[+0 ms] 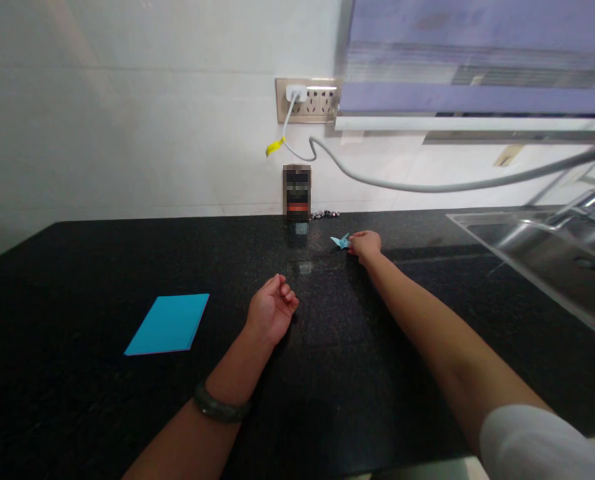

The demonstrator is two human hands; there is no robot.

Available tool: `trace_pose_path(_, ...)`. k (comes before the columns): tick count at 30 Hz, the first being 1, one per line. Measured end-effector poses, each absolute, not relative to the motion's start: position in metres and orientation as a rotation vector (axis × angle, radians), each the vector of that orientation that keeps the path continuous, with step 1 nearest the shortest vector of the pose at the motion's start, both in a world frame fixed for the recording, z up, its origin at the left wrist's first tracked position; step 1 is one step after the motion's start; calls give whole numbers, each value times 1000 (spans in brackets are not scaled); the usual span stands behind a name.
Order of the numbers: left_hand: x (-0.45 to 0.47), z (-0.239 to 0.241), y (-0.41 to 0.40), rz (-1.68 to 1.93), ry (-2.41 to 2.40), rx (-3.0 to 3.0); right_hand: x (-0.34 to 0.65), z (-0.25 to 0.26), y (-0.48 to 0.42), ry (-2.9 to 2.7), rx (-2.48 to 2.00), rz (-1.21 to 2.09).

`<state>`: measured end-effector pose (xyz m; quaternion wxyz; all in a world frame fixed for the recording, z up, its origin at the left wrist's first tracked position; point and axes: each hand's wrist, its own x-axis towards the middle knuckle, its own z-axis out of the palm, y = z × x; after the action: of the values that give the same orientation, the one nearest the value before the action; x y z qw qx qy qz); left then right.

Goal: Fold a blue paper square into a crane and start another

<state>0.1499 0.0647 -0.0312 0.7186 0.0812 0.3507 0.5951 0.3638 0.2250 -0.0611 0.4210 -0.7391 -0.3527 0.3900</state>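
My right hand (365, 245) reaches far across the black countertop (77, 280) and its fingers pinch a small folded blue paper figure (341, 241) resting on the counter. My left hand (272, 309) lies on the counter near the middle, fingers loosely curled, holding nothing that I can see. A green bangle (220, 407) sits on that wrist. A flat stack of blue paper (169, 323) lies to the left of my left hand, apart from it.
A small dark box (297, 192) leans against the white tiled wall. Above it is a wall socket (307, 100) with a white plug and a grey cable (402, 183) running right. A steel sink (542, 253) is at the right.
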Motion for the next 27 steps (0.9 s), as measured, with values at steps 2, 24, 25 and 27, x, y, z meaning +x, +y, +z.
trace_pose_path(2, 150, -31, 65, 1315, 776, 183, 364, -61, 224, -895, -1860, 951)
trace_pose_path(24, 99, 12, 73, 1560, 1294, 902, 251, -57, 91, -2229, -961, 311)
trace_pose_path(25, 84, 14, 76, 1526, 1478, 1035, 238, -57, 88, -2290, -952, 314)
trace_pose_path(27, 51, 15, 77, 1242, 1909, 1440, 214, -57, 83, -2393, -906, 306)
